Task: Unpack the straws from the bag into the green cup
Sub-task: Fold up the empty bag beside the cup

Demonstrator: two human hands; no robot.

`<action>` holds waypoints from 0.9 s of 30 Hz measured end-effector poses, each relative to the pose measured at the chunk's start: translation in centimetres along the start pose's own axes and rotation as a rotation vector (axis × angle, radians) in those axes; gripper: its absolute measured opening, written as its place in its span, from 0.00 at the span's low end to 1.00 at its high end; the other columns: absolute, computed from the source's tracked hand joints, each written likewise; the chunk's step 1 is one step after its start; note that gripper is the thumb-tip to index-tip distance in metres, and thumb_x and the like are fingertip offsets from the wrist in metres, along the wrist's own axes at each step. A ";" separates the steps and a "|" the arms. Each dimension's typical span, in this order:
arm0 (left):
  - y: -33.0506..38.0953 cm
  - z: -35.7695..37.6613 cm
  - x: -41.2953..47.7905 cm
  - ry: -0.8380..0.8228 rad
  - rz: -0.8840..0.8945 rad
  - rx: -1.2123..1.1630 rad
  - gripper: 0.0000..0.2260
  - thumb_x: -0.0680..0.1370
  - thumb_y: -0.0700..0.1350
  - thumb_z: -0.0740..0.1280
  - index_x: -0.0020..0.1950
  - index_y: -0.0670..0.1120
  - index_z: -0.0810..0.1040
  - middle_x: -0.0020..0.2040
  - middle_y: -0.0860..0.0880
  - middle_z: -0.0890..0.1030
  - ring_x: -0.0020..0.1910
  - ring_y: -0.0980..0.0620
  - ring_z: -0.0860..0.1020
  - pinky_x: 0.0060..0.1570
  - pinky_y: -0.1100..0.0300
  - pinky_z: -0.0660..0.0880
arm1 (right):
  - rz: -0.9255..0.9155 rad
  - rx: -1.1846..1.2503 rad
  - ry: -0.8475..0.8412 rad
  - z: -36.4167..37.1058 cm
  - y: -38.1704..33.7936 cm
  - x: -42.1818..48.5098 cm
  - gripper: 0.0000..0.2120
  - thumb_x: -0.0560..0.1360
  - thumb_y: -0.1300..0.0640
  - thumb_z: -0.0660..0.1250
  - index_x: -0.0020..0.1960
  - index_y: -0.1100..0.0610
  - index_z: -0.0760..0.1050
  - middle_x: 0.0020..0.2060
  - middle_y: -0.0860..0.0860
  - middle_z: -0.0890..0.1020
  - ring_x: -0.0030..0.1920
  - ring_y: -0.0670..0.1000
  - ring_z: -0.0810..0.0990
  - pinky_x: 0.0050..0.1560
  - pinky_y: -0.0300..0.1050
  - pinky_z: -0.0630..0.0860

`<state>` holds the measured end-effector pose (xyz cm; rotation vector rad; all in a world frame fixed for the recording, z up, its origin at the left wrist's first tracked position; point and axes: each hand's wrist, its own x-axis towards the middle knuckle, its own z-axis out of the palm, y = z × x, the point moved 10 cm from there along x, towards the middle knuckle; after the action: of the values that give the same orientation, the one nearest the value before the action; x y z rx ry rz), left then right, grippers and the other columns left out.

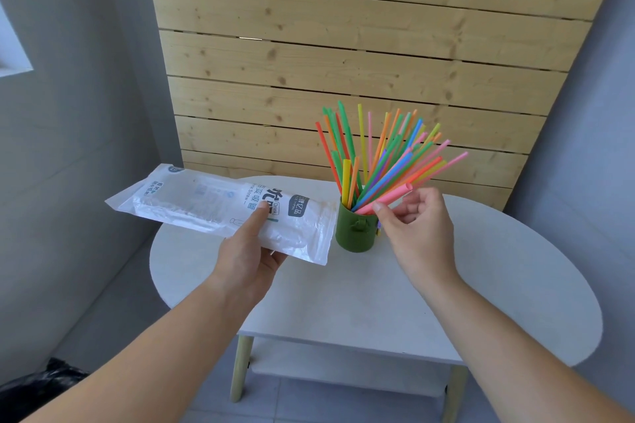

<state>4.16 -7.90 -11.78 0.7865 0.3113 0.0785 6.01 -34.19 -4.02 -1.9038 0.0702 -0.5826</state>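
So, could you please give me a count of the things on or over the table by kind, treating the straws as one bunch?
Green cup: 1
Bunch of coloured straws, standing in the cup: 1
Clear plastic straw bag, looks empty, held in the left hand: 1
Hands, counting the right hand at the straws: 2
Total: 5

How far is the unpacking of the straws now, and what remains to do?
Nearly done. The straws stand fanned out in the green cup on the table. The bag, held flat in the left hand, looks clear and empty. The right hand is at the lowest pink straw, fingertips touching it; whether it grips is unclear. What remains: settle that straw and put the bag away.
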 end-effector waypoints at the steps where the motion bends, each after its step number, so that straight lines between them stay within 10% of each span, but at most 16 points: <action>1: 0.0 0.0 0.0 0.001 0.000 -0.002 0.12 0.81 0.44 0.70 0.64 0.45 0.81 0.57 0.45 0.87 0.53 0.48 0.87 0.49 0.54 0.83 | 0.029 -0.051 -0.034 0.3 0.4 -0.2 0.14 0.70 0.51 0.77 0.43 0.51 0.71 0.36 0.48 0.80 0.38 0.49 0.81 0.40 0.45 0.77; 11: -0.6 1.1 -0.9 -0.072 -0.036 0.045 0.16 0.81 0.44 0.69 0.68 0.41 0.79 0.62 0.42 0.85 0.58 0.44 0.85 0.55 0.51 0.83 | 0.604 0.393 -0.563 7.0 1.3 -6.1 0.18 0.77 0.43 0.67 0.53 0.57 0.81 0.46 0.61 0.87 0.41 0.57 0.86 0.42 0.50 0.83; 27: 1.0 -4.3 -3.5 0.141 -0.085 -0.040 0.13 0.81 0.43 0.69 0.64 0.40 0.81 0.55 0.43 0.88 0.54 0.46 0.86 0.54 0.51 0.83 | 0.465 0.377 -0.350 10.2 0.3 -7.5 0.06 0.78 0.62 0.68 0.42 0.60 0.76 0.40 0.58 0.83 0.38 0.57 0.82 0.35 0.48 0.81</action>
<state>-0.40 -4.93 -13.06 0.7284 0.4752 0.0608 3.84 -23.22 -9.97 -1.5234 0.1597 0.0556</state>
